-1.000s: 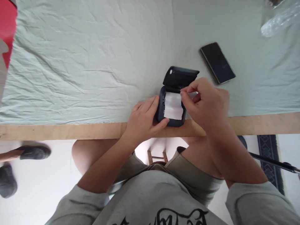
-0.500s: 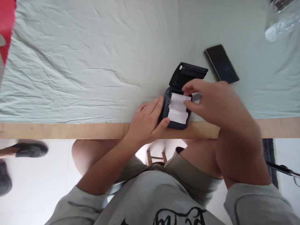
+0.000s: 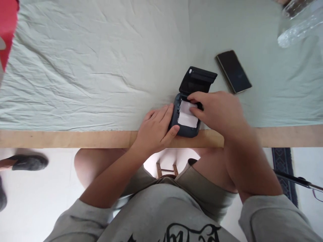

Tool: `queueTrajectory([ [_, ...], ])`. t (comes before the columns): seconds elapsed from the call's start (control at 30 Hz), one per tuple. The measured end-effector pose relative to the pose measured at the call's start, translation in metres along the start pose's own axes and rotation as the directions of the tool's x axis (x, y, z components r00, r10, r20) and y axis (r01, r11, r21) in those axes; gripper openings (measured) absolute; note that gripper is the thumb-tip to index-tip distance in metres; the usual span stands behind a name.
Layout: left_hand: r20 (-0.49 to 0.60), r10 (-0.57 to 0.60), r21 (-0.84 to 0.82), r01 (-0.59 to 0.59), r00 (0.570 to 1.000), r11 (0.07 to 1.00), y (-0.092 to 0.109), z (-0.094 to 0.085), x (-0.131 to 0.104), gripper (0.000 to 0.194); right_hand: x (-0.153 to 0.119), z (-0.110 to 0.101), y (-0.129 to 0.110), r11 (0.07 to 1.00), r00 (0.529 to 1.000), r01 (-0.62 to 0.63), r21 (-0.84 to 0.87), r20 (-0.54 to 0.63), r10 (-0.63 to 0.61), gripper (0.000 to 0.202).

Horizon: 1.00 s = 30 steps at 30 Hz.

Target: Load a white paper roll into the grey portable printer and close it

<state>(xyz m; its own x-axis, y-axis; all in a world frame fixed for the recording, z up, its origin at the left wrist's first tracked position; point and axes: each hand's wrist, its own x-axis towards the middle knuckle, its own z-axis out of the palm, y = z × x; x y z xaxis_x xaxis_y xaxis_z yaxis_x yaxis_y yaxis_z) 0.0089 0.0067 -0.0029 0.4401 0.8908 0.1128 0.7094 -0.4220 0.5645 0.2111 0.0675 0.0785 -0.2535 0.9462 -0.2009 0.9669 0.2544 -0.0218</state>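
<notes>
A small dark portable receipt printer (image 3: 188, 132) lies at the table's front edge with its hinged black lid (image 3: 194, 82) raised away from me. Inside its compartment sits white paper (image 3: 187, 117), smooth in front and partly covered at the back by fingers. My left hand (image 3: 157, 127) is against the printer's left side, fingers straight along it and thumb on the near left corner. From the right, my right hand (image 3: 217, 109) reaches into the compartment, thumb and forefinger pinched on the paper near its far right part. The exact contact at the fingertips is partly hidden.
A dark phone (image 3: 234, 71) lies beyond my right hand. Clear plastic bottles (image 3: 290, 35) are at the far right, and a red item (image 3: 7, 30) at the far left. Wrinkled pale green cloth (image 3: 101, 67) covers the table behind its bare wooden edge (image 3: 63, 139).
My right hand has moved slightly left, deeper over the compartment. The paper looks shorter and flatter, and the loose end beside my fingers no longer shows. My left hand keeps its place on the printer.
</notes>
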Motion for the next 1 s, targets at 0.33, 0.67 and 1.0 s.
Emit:
queueTrajectory([
  [0.33, -0.003, 0.001, -0.006, -0.001, 1.000, 1.000, 0.001, -0.001, 0.000, 0.096, 0.009, -0.008, -0.004, 0.995, 0.989, 0.057, -0.082, 0.142, -0.045, 0.042],
  [0.67, -0.018, 0.017, -0.003, -0.017, 1.000, 1.000, 0.000, 0.000, -0.001, 0.096, -0.013, -0.021, 0.020, 0.891, 0.996, 0.029, 0.454, -0.084, 0.011, 0.026],
  [1.0, -0.010, 0.013, 0.003, -0.013, 1.000, 1.000, 0.000, -0.001, -0.001, 0.094, -0.009, 0.042, 0.092, 0.147, 0.859, -0.041, 0.988, -0.041, 0.511, 0.028],
])
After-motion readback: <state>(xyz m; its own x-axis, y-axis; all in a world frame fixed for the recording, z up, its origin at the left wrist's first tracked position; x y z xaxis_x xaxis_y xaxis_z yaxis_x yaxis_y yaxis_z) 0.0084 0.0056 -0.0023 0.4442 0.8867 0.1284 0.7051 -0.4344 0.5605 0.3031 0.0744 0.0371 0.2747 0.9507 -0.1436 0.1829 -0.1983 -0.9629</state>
